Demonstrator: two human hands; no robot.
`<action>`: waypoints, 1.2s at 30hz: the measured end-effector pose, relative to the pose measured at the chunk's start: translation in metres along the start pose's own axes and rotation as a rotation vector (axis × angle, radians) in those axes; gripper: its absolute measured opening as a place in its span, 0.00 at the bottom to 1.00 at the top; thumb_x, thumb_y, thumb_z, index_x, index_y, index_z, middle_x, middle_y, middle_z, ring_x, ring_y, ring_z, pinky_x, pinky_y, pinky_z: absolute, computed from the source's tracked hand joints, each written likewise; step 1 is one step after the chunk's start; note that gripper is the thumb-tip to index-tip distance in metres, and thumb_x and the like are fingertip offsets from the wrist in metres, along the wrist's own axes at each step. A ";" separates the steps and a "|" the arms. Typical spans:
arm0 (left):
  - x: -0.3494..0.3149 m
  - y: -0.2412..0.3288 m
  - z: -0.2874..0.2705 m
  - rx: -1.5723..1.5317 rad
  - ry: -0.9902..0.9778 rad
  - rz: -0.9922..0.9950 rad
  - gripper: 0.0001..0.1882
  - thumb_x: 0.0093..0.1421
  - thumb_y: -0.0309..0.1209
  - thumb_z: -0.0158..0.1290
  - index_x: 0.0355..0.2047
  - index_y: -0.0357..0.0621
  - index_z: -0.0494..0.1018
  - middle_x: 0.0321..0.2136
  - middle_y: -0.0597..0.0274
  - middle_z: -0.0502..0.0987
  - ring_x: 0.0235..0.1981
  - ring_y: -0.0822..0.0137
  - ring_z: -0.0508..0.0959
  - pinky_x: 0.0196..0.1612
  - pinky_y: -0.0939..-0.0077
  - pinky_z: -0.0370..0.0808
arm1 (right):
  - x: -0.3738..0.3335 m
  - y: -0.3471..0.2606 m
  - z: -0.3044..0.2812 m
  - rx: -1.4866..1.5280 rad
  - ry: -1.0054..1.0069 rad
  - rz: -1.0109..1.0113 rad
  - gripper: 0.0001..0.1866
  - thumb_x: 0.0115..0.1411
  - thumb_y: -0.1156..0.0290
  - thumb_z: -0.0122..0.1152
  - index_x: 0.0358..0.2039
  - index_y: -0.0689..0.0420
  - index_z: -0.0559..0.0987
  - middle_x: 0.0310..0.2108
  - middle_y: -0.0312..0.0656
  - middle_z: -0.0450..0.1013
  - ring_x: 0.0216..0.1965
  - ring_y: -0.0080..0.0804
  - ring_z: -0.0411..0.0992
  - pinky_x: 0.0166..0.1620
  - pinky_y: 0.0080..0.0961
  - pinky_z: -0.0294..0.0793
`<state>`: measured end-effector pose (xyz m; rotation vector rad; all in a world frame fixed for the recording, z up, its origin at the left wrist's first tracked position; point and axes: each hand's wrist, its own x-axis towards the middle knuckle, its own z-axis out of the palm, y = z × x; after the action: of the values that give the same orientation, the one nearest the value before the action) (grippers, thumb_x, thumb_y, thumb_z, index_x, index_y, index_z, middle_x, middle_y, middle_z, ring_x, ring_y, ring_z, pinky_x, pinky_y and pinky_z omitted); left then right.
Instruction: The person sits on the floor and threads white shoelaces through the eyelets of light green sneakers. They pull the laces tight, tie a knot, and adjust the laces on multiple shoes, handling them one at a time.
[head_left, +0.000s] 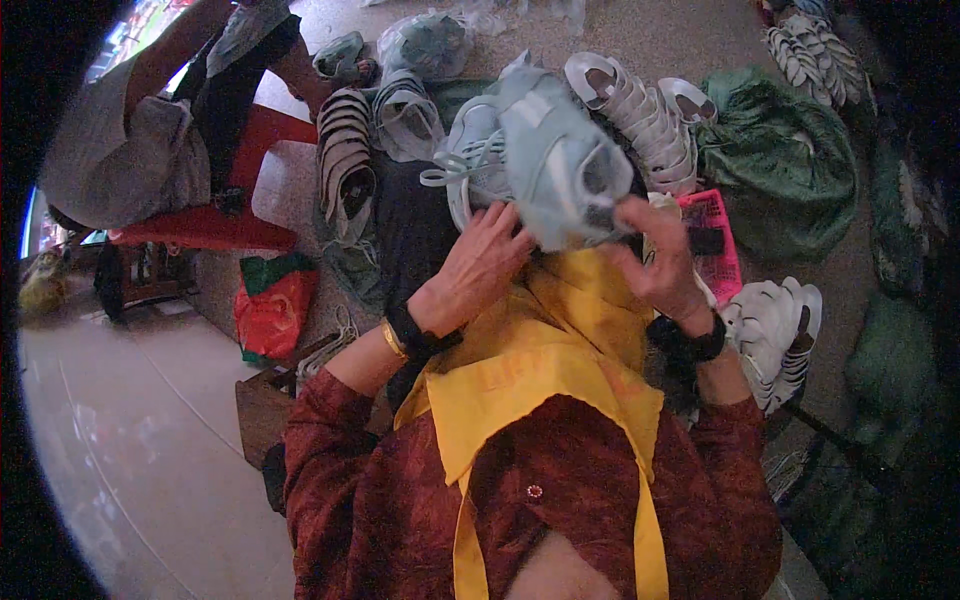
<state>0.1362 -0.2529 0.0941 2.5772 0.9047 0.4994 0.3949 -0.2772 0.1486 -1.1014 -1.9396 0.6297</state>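
A light blue sneaker (pixel 550 145) with a white stripe is tilted over my lap, its opening towards my right hand. It is slightly blurred. My left hand (pixel 475 262) is closed at its lower left edge, where some fingertips are hidden. On the other side my right hand (pixel 660 262) is closed at the heel, thumb and forefinger curled by the dark opening. A second pale sneaker (pixel 478 165) with loose laces lies just left of the first, beyond my left fingers. Below both hands spreads my yellow apron (pixel 545 375).
Rows of nested pale shoe parts (pixel 640 125) stand ahead, with a striped row (pixel 345 150) further left. A pink basket (pixel 712 235), white shoe parts (pixel 765 325) and a green sack (pixel 780 165) are on the right. Left are a red-green bag (pixel 275 310) and a seated person (pixel 150 150).
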 end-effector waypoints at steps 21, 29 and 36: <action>-0.017 0.010 -0.016 -0.053 0.103 0.051 0.21 0.51 0.23 0.54 0.48 0.39 0.69 0.43 0.54 0.72 0.45 0.50 0.70 0.50 0.59 0.70 | -0.035 0.023 -0.005 0.092 0.195 0.475 0.20 0.55 0.69 0.70 0.45 0.67 0.77 0.42 0.49 0.76 0.42 0.42 0.76 0.45 0.33 0.75; -0.012 0.017 -0.014 -0.046 0.170 -0.058 0.20 0.50 0.22 0.55 0.46 0.45 0.72 0.46 0.52 0.70 0.47 0.49 0.70 0.50 0.58 0.71 | -0.015 -0.014 0.006 -0.132 0.088 0.079 0.17 0.52 0.73 0.70 0.42 0.62 0.78 0.38 0.49 0.76 0.37 0.46 0.77 0.39 0.35 0.76; -0.046 -0.007 -0.021 -0.333 0.498 -0.319 0.11 0.55 0.18 0.57 0.38 0.39 0.70 0.42 0.49 0.73 0.38 0.52 0.75 0.44 0.66 0.73 | -0.010 -0.027 0.036 -0.075 -0.122 -0.016 0.16 0.51 0.70 0.71 0.40 0.57 0.78 0.37 0.48 0.76 0.38 0.49 0.77 0.40 0.38 0.78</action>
<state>0.0895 -0.2728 0.1000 1.9881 1.2409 1.1151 0.3549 -0.3000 0.1441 -1.1147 -2.0899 0.6326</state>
